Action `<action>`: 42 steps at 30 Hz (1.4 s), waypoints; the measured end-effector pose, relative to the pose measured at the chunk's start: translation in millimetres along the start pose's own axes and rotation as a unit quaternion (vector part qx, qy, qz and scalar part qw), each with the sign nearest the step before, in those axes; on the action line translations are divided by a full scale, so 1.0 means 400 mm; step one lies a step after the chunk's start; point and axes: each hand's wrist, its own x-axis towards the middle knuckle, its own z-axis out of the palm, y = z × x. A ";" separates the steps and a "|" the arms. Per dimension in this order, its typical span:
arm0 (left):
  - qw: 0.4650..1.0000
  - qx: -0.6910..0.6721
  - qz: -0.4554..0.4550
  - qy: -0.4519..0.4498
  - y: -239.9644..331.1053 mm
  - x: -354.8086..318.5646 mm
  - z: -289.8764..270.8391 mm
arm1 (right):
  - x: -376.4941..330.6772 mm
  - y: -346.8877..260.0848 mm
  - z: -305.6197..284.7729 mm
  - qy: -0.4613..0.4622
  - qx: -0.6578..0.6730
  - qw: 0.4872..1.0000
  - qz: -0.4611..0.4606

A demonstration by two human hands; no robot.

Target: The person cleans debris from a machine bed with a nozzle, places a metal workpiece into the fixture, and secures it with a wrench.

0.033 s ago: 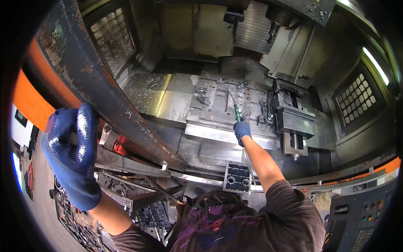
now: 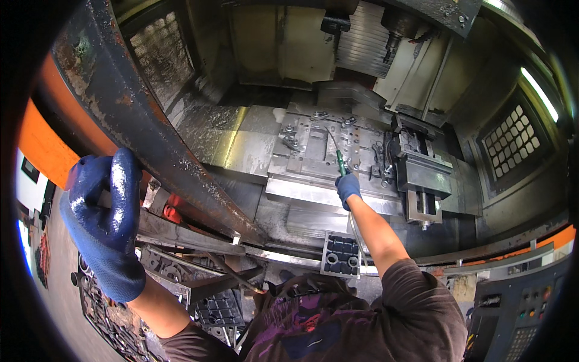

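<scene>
One green air gun (image 2: pixel 341 163) is clasped in the gloved right hand (image 2: pixel 348 187), over one metal plate (image 2: pixel 304 146) left of one vise (image 2: pixel 424 174). The gloved left hand (image 2: pixel 104 226) curls by one orange panel (image 2: pixel 43 145); whether gripping, I cannot tell.

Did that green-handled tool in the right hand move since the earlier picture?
No, not visibly: the green-handled tool sits in the same spot relative to the metal vise right of it.

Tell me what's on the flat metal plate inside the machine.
On the plate sit metal clamps; the right hand holds a green-handled tool over it. What the clamps cover is hidden.
</scene>
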 end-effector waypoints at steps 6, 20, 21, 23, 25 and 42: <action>0.999 0.016 0.020 -0.029 -0.015 -0.004 -0.007 | -0.077 -0.037 -0.049 0.029 0.088 0.996 0.009; 0.999 0.016 0.020 -0.032 -0.022 -0.003 -0.007 | -0.194 -0.120 -0.100 -0.001 0.051 0.997 -0.053; 0.999 0.018 0.019 -0.033 -0.021 -0.003 -0.008 | -0.193 -0.120 -0.099 -0.004 0.050 0.997 -0.052; 0.999 0.019 0.027 -0.030 -0.021 -0.003 -0.008 | -0.193 -0.117 -0.096 -0.006 0.058 0.997 -0.054; 0.999 0.020 0.026 -0.030 -0.019 -0.003 -0.009 | -0.203 -0.125 -0.105 -0.015 0.053 0.997 -0.049; 0.999 0.014 0.023 -0.028 -0.016 -0.001 -0.007 | -0.212 -0.110 -0.081 -0.019 0.034 0.995 -0.094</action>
